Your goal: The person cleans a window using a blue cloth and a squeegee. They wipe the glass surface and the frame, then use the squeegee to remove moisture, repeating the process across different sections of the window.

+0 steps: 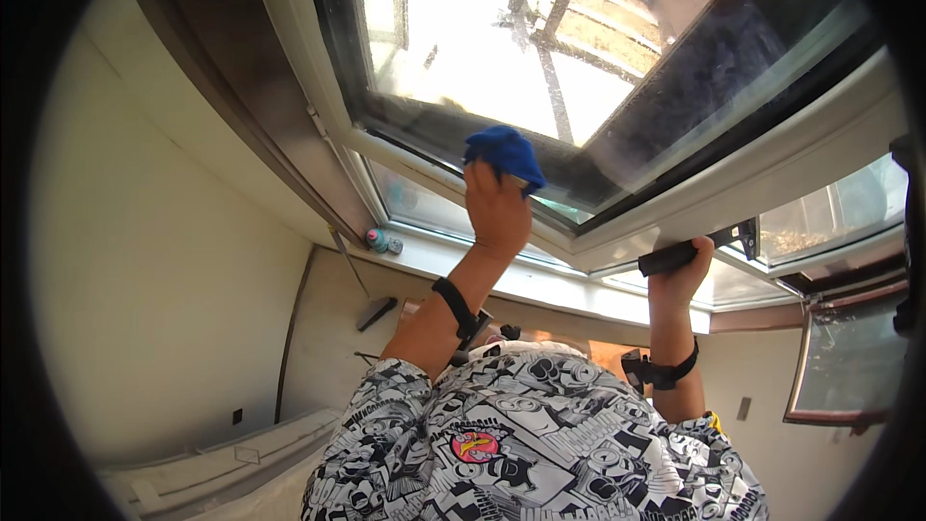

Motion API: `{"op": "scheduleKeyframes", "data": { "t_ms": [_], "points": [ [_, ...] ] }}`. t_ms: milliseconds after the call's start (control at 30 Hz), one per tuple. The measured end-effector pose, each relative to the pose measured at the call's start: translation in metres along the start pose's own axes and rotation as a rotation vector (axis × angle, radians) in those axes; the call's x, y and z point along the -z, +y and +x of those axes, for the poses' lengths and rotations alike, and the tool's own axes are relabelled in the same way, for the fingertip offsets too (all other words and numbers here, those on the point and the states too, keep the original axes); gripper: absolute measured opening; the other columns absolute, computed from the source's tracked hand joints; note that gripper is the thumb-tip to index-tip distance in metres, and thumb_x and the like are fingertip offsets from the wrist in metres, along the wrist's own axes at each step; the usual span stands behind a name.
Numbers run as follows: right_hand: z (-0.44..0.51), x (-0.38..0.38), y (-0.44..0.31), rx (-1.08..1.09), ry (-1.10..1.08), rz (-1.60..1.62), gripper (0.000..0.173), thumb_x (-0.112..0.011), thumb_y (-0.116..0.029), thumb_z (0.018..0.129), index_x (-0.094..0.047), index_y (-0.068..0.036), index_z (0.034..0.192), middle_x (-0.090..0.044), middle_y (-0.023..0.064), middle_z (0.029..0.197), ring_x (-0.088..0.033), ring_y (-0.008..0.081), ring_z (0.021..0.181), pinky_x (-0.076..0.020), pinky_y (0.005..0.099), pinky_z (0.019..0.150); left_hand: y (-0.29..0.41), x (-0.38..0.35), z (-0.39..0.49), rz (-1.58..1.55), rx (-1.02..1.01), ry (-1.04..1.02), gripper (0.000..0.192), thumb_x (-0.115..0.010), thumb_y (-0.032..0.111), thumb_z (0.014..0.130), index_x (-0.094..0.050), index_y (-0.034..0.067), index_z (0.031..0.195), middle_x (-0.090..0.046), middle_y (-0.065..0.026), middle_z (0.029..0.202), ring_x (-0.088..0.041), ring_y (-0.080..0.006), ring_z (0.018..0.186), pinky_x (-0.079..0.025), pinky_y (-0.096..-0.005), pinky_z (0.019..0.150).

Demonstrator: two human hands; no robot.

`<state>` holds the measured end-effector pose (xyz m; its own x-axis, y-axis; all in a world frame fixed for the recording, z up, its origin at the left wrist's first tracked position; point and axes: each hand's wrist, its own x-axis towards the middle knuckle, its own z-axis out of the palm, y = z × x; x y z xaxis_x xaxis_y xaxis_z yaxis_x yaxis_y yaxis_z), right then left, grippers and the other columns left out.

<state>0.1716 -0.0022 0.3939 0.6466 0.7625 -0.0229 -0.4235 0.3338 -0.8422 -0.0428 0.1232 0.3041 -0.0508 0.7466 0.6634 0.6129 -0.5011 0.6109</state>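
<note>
My left hand (pixel 498 213) grips a bunched blue cloth (pixel 503 152) against the lower part of a window pane (pixel 463 112). Under the cloth's edge, a bit of something pale shows by my fingers. The pane sits in a white window sash (pixel 629 221) that is swung inward, its lower corner pointing toward me. My right hand (pixel 678 271) is closed around a thick black handle (pixel 665 258) below the sash's lower right edge. Whether this handle is fixed to the sash or belongs to a separate tool, I cannot tell.
A pink-capped bottle (pixel 375 239) and a small container (pixel 394 245) stand on the white sill (pixel 492 264). Below them, a long-handled tool with a flat grey head (pixel 375 313) is on the floor side. A dark-framed glass panel (pixel 843 354) is at right. A pale wall (pixel 166 253) borders the left.
</note>
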Motion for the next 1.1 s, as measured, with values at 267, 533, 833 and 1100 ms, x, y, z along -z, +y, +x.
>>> {"op": "scheduleKeyframes", "data": {
  "t_ms": [267,533,833,1100],
  "points": [
    [-0.004,-0.012,0.000,-0.018,-0.077,-0.062,0.021,-0.052,-0.021,0.089,-0.055,-0.008,0.106,-0.058,0.0030,0.099,-0.058,0.0175,0.098,-0.0478,0.0326,0.092,0.024,0.007,-0.016,-0.105,-0.291,-0.210,0.048,-0.087,0.028,0.062,-0.065,0.008,0.101,-0.047,-0.0236,0.127,-0.049,-0.0445,0.112,-0.050,-0.0519,0.087],
    [-0.003,0.013,-0.025,-0.062,-0.166,-0.010,0.012,-0.054,-0.017,0.091,-0.054,-0.010,0.102,-0.058,0.0020,0.096,-0.060,0.0159,0.092,-0.0512,0.0305,0.086,-0.014,0.039,0.067,0.249,0.205,0.251,0.034,-0.063,0.022,0.095,-0.059,-0.007,0.113,-0.050,-0.0301,0.119,-0.051,-0.0479,0.103,-0.046,-0.0549,0.086],
    [0.072,0.071,-0.048,-0.018,-0.137,-0.032,0.013,-0.054,-0.016,0.092,-0.055,-0.009,0.103,-0.057,0.0015,0.093,-0.059,0.0145,0.091,-0.0499,0.0297,0.084,0.098,-0.083,-0.007,0.031,-0.140,-0.095,0.041,-0.081,0.016,0.069,-0.064,0.003,0.103,-0.048,-0.0264,0.123,-0.050,-0.0454,0.111,-0.049,-0.0531,0.091],
    [0.066,0.031,-0.029,0.369,-0.174,-0.554,0.017,-0.056,-0.003,0.093,-0.064,-0.003,0.108,-0.063,0.0041,0.090,-0.057,0.0115,0.080,-0.0461,0.0258,0.075,-0.012,-0.045,0.029,0.166,0.053,-0.001,0.044,-0.077,0.016,0.078,-0.059,0.000,0.115,-0.047,-0.0273,0.130,-0.050,-0.0464,0.114,-0.049,-0.0537,0.093]
  ]
}}
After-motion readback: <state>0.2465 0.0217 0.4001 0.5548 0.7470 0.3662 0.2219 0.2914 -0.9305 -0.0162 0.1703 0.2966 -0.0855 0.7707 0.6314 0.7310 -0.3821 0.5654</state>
